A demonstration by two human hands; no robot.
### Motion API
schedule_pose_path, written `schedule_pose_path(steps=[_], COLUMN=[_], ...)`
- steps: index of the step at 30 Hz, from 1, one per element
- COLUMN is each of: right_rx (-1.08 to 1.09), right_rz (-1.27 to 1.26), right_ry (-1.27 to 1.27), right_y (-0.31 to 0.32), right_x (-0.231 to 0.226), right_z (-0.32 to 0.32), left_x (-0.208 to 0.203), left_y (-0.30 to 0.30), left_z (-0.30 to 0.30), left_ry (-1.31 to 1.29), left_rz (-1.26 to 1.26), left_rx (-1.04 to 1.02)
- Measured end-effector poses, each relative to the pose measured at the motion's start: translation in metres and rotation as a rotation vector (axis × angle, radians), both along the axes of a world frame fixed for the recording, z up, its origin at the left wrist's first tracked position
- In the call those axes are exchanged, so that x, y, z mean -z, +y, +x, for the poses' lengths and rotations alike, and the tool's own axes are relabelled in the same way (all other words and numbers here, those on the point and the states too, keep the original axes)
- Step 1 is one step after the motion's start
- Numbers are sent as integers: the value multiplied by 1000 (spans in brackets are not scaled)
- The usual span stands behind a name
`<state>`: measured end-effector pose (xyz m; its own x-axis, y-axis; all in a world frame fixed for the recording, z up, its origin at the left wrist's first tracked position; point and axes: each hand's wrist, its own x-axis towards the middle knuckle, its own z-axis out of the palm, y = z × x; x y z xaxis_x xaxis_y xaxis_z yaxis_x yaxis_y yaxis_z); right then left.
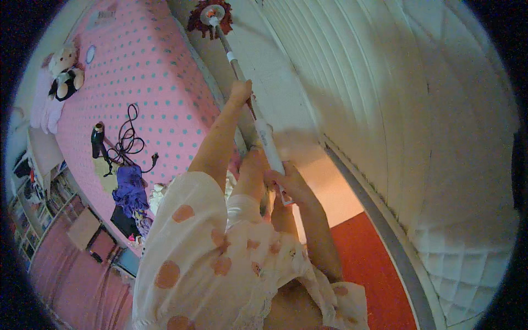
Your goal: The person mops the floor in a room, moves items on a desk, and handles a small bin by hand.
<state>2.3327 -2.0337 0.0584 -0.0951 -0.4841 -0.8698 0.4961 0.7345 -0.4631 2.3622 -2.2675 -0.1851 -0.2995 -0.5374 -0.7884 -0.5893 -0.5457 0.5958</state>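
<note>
White mop pole point(263, 127) — L hand point(241, 91) & R hand point(287, 184) both gripping it.

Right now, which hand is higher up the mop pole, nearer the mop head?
The left hand. It grips the mop pole further along, toward the mop head, while the right hand holds the near end by the body.

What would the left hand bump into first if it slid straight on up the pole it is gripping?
Probably the white collar on the mop pole, just ahead of the left hand. Past that sits the dark red mop head on the floor beside the pink dotted bed. Depth is hard to judge here.
</note>
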Motion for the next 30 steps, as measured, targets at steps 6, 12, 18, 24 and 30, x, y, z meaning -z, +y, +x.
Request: schedule_pose_path(steps=[6,12,18,24,30], right_rx=[-53,191,414,304,81], right_rz=[175,427,574,816,924], right_ry=[-75,-48,-282,-25,-59], right_y=[136,362,547,498,500], right_x=[-34,-113,-258,-379,-412], right_z=[35,113,190,179,135], left_x=[16,-30,-134,-164,-227], left_y=[142,397,617,717,703], left_z=[37,73,133,127,92], left_ry=[-208,-79,-38,-138,-267], left_rz=[-318,307,1188,1412,1154], left_rx=[466,484,328,251,124])
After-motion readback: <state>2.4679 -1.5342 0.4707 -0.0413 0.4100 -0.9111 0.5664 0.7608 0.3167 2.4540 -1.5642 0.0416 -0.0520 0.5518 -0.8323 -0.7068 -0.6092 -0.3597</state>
